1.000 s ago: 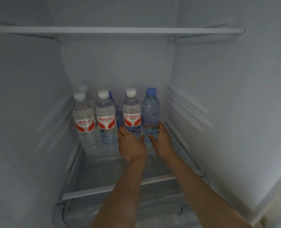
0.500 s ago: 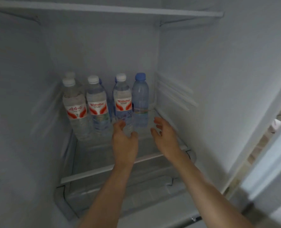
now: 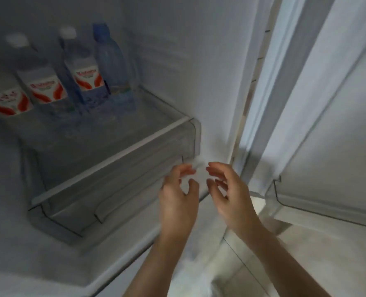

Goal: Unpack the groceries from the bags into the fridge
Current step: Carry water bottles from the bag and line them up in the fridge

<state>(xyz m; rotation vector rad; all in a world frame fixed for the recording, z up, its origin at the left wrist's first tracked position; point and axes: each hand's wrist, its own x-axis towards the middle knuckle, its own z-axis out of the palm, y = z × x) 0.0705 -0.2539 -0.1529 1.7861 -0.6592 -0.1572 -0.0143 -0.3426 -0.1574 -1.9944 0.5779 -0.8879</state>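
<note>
Both of our hands are empty in front of the fridge (image 3: 209, 61): left hand (image 3: 178, 202) and right hand (image 3: 231, 196) side by side below the shelf (image 3: 156, 116), fingers loosely curled, gripping nothing. Back on that shelf stand the water bottles (image 3: 85, 69), white caps in a row and a blue-capped bottle (image 3: 111, 61) at the right end. We'd say it's time to fetch more from the bags, none in view, and fill the bare front of the shelf. Red-and-white labels (image 3: 87, 79) show lettering, too blurred to read.
</note>
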